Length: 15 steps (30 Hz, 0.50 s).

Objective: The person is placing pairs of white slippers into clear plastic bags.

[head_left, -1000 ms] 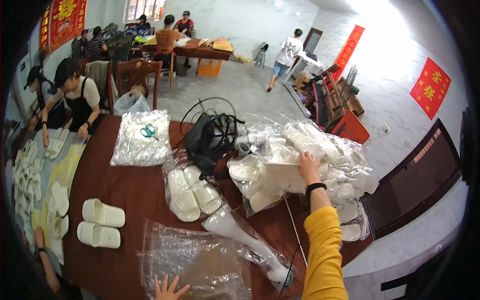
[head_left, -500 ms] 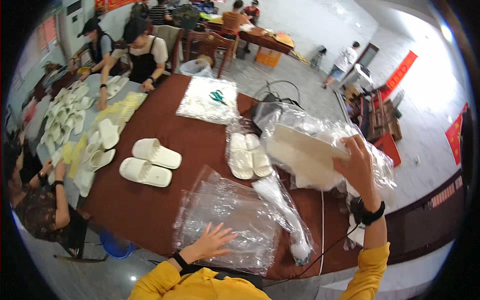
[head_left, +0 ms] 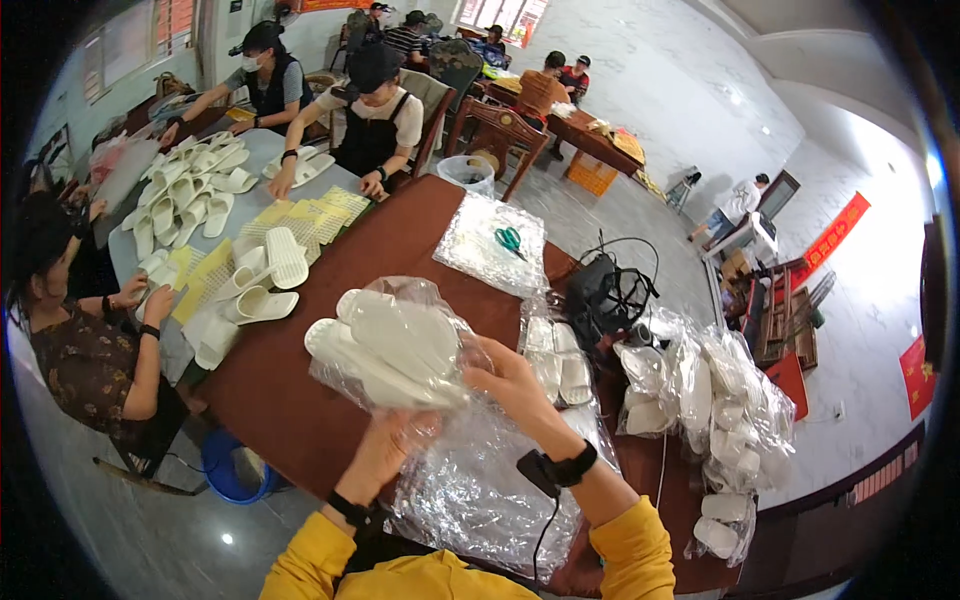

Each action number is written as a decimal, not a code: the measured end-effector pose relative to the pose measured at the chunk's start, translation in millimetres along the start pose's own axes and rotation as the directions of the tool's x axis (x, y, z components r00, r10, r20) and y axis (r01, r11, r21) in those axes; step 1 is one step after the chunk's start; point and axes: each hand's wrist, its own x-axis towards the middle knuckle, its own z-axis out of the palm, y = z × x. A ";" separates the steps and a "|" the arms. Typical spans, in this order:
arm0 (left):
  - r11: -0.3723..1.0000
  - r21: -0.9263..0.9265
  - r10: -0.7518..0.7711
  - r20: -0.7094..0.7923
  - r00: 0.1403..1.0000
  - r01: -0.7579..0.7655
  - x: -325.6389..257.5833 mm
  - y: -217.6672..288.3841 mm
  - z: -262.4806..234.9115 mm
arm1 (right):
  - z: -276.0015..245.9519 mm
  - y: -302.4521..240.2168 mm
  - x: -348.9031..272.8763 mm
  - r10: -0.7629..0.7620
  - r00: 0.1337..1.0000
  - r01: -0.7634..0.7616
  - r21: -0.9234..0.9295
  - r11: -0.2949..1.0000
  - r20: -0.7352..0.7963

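Over the middle of the brown-covered table, a pair of white slippers is held up, slightly blurred, with clear plastic around it. My right hand grips the plastic at the right end of the pair, thumb on top. At the near edge, my left hand holds the bag from below, its fingers partly hidden behind plastic. Beneath my hands lies a stack of clear plastic bags. Another bagged pair of slippers rests just beyond my right hand.
Bagged slippers are heaped at the right. Green scissors lie on flat plastic bags at the far side. Loose slippers and yellow sheets cover the grey table, where several people work. A blue bin stands on the floor.
My right hand has come left from the heap of bagged slippers. My left hand has lifted off the bags. Both now hold the bagged pair; the loose pair no longer shows on the brown table.
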 end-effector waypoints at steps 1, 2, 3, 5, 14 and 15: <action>0.996 0.092 -0.008 -0.032 0.999 0.011 8.1 3.7 -35.7 | 15.2 3.9 18.7 -0.070 0.997 0.070 -0.034 0.997 0.015; 0.985 0.172 -0.020 -0.045 0.999 0.027 19.9 5.0 -68.5 | 25.0 3.4 37.2 -0.074 0.997 0.075 -0.034 0.997 0.027; 0.916 0.398 0.097 -0.128 0.987 -0.039 27.8 16.7 -87.3 | 33.1 4.8 58.5 -0.100 0.993 0.099 -0.026 0.995 -0.069; 0.976 0.124 0.209 -0.285 0.935 -0.180 46.3 50.0 -100.1 | 54.2 1.9 82.3 -0.127 0.979 0.126 -0.017 0.992 -0.160; 0.878 -0.460 -0.051 -0.367 0.929 -0.134 23.5 3.2 -122.5 | 66.3 76.5 105.3 -0.081 0.984 0.028 -0.316 0.948 -0.157; 0.874 -0.471 -0.077 -0.375 0.924 -0.119 26.5 -2.9 -129.8 | 70.0 72.6 102.8 -0.075 0.991 0.036 -0.309 0.950 -0.114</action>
